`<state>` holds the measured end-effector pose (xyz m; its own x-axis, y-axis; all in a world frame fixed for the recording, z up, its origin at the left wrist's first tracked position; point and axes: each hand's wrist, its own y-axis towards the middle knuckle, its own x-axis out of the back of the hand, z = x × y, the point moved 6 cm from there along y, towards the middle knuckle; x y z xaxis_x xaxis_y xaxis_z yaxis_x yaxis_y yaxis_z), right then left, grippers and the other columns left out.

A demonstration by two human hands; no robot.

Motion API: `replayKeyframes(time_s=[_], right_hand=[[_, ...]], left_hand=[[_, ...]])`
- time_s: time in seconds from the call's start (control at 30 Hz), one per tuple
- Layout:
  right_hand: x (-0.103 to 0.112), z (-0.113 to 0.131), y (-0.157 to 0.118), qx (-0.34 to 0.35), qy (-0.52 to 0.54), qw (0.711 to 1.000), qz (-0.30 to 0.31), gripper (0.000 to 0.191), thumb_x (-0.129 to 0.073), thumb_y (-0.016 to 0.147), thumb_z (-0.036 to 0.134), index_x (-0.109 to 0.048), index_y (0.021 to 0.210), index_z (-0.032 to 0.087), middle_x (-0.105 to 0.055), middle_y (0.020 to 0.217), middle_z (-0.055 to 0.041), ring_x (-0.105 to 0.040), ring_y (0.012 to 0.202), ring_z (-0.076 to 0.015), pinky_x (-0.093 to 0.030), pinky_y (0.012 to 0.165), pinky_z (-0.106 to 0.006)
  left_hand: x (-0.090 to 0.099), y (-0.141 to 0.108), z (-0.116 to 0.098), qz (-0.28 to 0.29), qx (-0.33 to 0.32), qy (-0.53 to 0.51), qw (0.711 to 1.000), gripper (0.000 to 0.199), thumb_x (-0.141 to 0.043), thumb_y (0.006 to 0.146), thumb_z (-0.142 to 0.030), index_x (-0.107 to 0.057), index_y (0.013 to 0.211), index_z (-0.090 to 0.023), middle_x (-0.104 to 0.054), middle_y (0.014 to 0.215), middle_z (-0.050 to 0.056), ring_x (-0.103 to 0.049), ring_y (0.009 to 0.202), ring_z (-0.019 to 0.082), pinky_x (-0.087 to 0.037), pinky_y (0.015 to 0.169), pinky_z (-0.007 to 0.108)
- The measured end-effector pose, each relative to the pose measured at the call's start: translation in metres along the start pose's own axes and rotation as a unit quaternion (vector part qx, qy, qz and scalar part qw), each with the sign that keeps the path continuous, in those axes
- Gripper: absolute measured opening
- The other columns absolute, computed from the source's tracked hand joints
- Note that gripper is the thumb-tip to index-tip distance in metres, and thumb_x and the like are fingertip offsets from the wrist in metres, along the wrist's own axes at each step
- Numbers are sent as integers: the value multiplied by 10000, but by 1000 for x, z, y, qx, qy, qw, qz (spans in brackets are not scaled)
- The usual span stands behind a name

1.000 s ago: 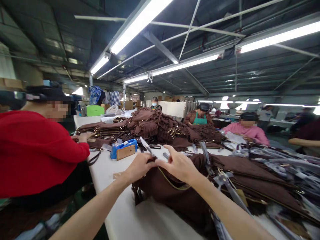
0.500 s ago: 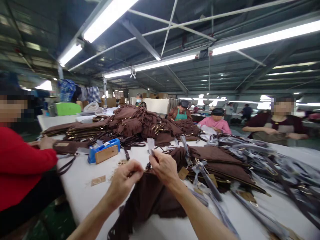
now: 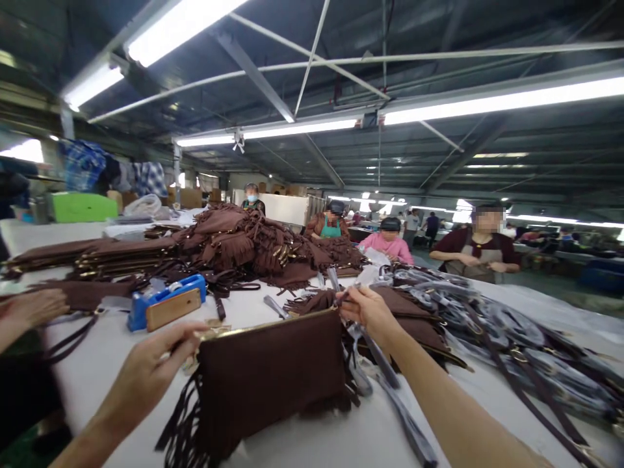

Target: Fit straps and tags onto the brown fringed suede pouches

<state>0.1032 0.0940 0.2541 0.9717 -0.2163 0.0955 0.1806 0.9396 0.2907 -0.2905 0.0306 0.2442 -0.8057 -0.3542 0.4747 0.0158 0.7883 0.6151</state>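
A dark brown fringed pouch (image 3: 273, 367) with a gold zipper along its top edge hangs between my hands over the white table (image 3: 112, 377). My left hand (image 3: 158, 361) pinches its upper left corner, at one end of the zipper. At the upper right corner, my right hand (image 3: 363, 309) has its fingers closed on the pouch near the other zipper end. Fringe strips dangle from both sides of the pouch.
Behind lies a big heap of brown pouches (image 3: 244, 240). A blue tape dispenser (image 3: 168, 292) and a tan phone-like case (image 3: 174, 309) sit left of centre. Plastic-wrapped straps (image 3: 507, 325) cover the right. A person's hand (image 3: 39, 309) is at far left; other people sit opposite.
My hands have moved apart, and the pouch, bunched before, is now spread out upright between them. The view has turned to the right.
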Motion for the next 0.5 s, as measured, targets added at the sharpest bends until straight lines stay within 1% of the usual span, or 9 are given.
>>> replayKeyframes(time_s=[0.07,0.13,0.2,0.23,0.3,0.37,0.43,0.47,0.5], right_hand=[[5,23,2,20,52,998,-7,352,-592,799,572,-482,819,238,-688,962,-49,-694,786,-160,-584,740,-317],[15,41,-8,38,88,995,5,354,-637,776,559,-528,852,231,-689,1011,-47,-687,867,-170,-576,794,-320],[23,44,-31,35,89,994,55,359,-690,754,528,-603,892,209,-692,1032,-61,-671,938,-192,-572,794,-307],[24,37,-47,21,72,993,91,359,-705,752,513,-634,902,194,-696,1017,-68,-665,949,-200,-572,770,-292],[22,3,-84,-50,11,988,144,349,-706,757,502,-658,886,181,-697,911,-56,-672,869,-186,-562,660,-246],[18,-46,-125,-165,-35,971,168,378,-695,741,539,-641,839,178,-676,831,-30,-666,729,-147,-522,540,-206],[12,-94,-167,-287,-66,934,202,437,-675,713,596,-604,810,176,-659,757,-12,-630,578,-106,-467,450,-180],[11,-114,-185,-335,-84,912,223,458,-658,709,617,-589,799,173,-651,713,-7,-606,519,-90,-439,423,-170],[11,-129,-200,-368,-105,892,242,467,-637,719,628,-577,784,170,-642,669,-3,-584,476,-79,-415,405,-163]], left_hand=[[12,21,-17,-40,-38,18,998,392,-568,759,-591,-729,888,-258,-743,895,18,-671,853,255,-529,828,320],[24,29,-21,-45,-74,39,995,345,-564,775,-573,-726,913,-301,-740,970,-17,-667,909,258,-515,883,355],[29,21,-6,-1,-91,60,994,274,-577,776,-547,-724,918,-364,-738,968,-63,-670,906,248,-528,863,351],[30,12,8,33,-87,69,993,245,-592,766,-529,-727,913,-386,-741,950,-71,-674,899,247,-539,841,337],[25,-12,44,109,-51,84,989,224,-614,746,-485,-741,906,-395,-752,928,-47,-683,893,257,-557,810,309],[13,-43,75,208,-5,98,973,211,-600,756,-426,-755,888,-371,-758,925,-7,-689,889,264,-564,800,292],[-7,-73,85,308,11,123,943,202,-567,780,-359,-759,837,-341,-755,908,23,-691,873,258,-565,800,292],[-18,-85,82,337,3,142,931,211,-562,780,-327,-756,863,-329,-748,950,33,-685,904,259,-560,826,305],[-29,-94,74,347,-12,165,923,253,-576,763,-294,-743,951,-317,-729,1051,47,-666,981,270,-545,878,332]])
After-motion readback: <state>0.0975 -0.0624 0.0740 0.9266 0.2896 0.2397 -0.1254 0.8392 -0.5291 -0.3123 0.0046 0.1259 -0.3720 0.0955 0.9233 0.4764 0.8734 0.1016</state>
